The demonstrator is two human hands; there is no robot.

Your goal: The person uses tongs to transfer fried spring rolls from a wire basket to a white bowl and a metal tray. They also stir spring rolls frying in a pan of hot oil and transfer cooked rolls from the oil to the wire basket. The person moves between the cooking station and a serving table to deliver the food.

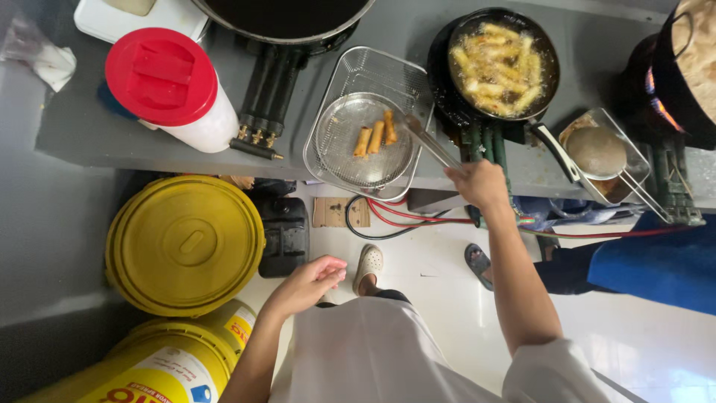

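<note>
While your right hand (pixel 483 184) grips tongs (pixel 431 142) | three rolls (pixel 376 134) drained at ten o'clock | pan (pixel 504 66) at twelve still full | left hand (pixel 309 283) loosely open, empty.

Right hand (pixel 481 183) gripping tongs (pixel 431 142), fried rolls (pixel 376 134) on strainer (pixel 350 160)

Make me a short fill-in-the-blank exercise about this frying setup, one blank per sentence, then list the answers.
1. The right hand holds metal tongs over a round strainer that has ____ fried rolls in it.
2. The white jug on the counter has a ____ lid.
3. More rolls are frying in oil in the black ____ near the tongs.
4. The left hand holds ____.

Answers: three; red; pan; nothing
</note>
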